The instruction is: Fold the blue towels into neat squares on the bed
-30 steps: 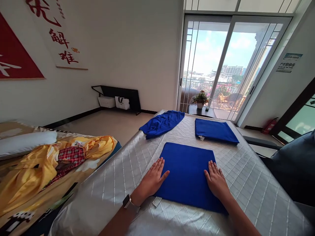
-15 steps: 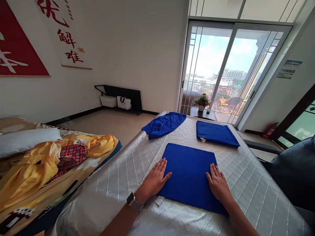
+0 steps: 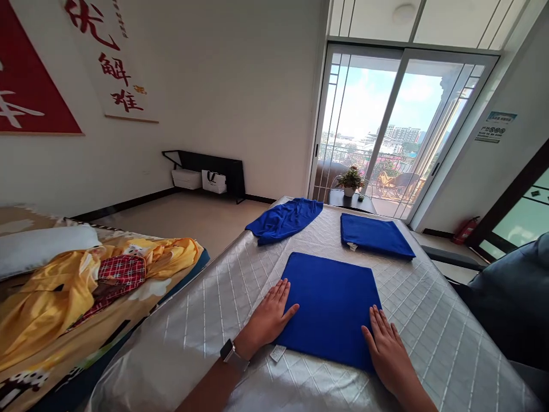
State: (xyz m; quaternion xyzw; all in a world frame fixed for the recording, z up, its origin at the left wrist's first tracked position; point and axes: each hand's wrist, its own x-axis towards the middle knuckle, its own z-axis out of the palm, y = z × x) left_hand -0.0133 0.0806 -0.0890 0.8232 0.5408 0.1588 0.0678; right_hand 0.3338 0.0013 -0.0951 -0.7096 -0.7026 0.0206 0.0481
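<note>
A blue cloth [image 3: 328, 309], folded into a flat square, lies on the silver quilted surface [image 3: 206, 303] in front of me. My left hand [image 3: 271, 309] rests flat along its left edge, fingers stretched forward, a watch on the wrist. A white tag [image 3: 278, 353] sticks out near the cloth's front left corner. On the right edge lies my right hand [image 3: 384, 343], open, palm down, its fingers pointing forward. Farther back are a folded blue cloth [image 3: 377, 234] on the right and a crumpled blue cloth [image 3: 286, 221] on the left.
To the left is a bed [image 3: 171, 286] with yellow bedding [image 3: 43, 297] and a pale pillow [image 3: 47, 246]. A potted plant [image 3: 350, 180] stands on a small table [image 3: 349, 198] by the sliding glass door [image 3: 355, 131]. A dark chair-like shape [image 3: 510, 303] is at the right.
My right hand has slid toward me along the cloth's right edge, and the front right corner now lies flatter and farther in. My left hand has stayed in place.
</note>
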